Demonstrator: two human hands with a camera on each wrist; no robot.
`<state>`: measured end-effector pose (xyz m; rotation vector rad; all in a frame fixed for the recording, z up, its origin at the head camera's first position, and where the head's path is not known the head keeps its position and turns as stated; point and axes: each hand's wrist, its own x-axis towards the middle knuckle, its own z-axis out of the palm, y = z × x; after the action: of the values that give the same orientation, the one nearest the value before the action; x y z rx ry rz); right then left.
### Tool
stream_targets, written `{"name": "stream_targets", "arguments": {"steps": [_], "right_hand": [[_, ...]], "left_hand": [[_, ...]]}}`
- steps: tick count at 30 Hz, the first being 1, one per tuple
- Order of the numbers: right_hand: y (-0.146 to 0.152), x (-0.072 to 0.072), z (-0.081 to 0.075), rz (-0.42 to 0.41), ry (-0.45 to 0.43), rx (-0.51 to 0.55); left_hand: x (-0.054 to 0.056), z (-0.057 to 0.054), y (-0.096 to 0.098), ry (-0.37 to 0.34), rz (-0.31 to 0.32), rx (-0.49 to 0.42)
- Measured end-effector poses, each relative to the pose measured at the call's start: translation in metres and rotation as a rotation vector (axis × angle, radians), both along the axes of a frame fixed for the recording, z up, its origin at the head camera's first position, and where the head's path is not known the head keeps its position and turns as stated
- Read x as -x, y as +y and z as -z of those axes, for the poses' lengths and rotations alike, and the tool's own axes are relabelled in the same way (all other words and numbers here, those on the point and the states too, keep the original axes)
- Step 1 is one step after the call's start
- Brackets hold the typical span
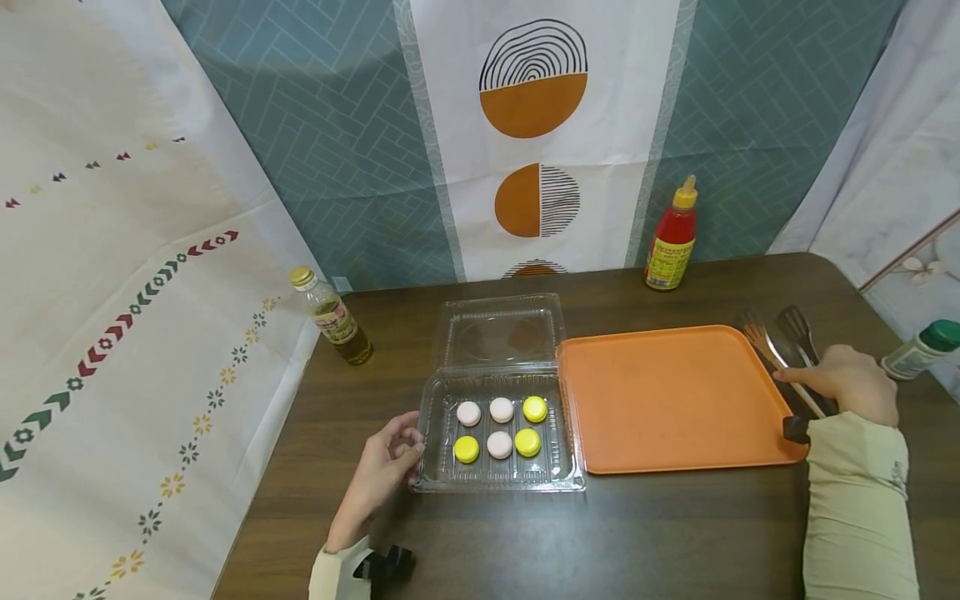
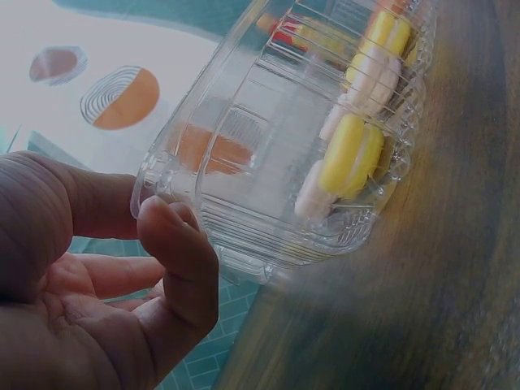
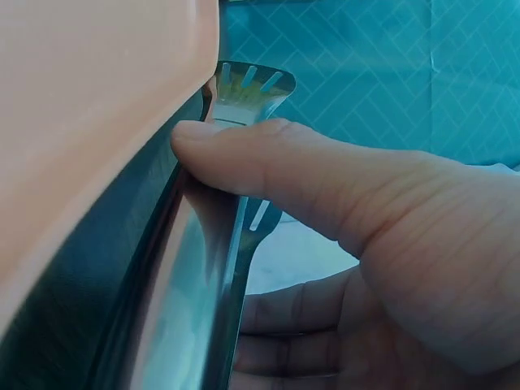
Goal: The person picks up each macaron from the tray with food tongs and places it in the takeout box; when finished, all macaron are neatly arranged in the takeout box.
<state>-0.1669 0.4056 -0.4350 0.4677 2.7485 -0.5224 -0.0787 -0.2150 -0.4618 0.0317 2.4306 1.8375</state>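
My left hand (image 1: 386, 467) pinches the left rim of a clear plastic container (image 1: 442, 477) between thumb and fingertips; the left wrist view shows its fingers (image 2: 183, 268) curled at the rim. The container's hinged lid (image 1: 498, 333) lies folded back. Inside are three pale macarons (image 1: 499, 445) and three yellow macarons (image 1: 467, 450), in two rows. My right hand (image 1: 862, 385) is at the metal utensils right of the orange tray (image 1: 682, 400). Its thumb (image 3: 236, 154) lies across a shiny fork (image 3: 183, 301), with the other fingers curled on the far side, beside a slotted turner (image 1: 798, 329).
An oil bottle (image 1: 341, 325) stands at the back left and a red sauce bottle (image 1: 670, 246) at the back right. A green-capped shaker (image 1: 922, 350) is near the right table edge. Patterned cloth (image 1: 337, 150) hangs behind the dark wooden table (image 1: 600, 542).
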Motion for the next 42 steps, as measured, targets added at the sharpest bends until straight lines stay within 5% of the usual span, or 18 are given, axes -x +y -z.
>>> {"name": "stream_targets", "arguments": {"steps": [16,24,35,42], "right_hand": [[0.007,0.004,0.002,0.021,-0.035,0.028],[-0.008,0.002,-0.005,0.009,0.070,0.016],[-0.074,0.010,-0.024,-0.271,0.283,0.035],[-0.134,0.016,-0.038,-0.387,0.449,0.041]], "left_hand": [[-0.001,-0.002,0.001,0.005,0.001,-0.012],[-0.002,-0.001,0.000,-0.004,0.000,-0.009],[0.001,-0.004,-0.002,-0.012,0.084,0.133],[0.016,-0.025,-0.012,0.101,0.092,0.357]]}}
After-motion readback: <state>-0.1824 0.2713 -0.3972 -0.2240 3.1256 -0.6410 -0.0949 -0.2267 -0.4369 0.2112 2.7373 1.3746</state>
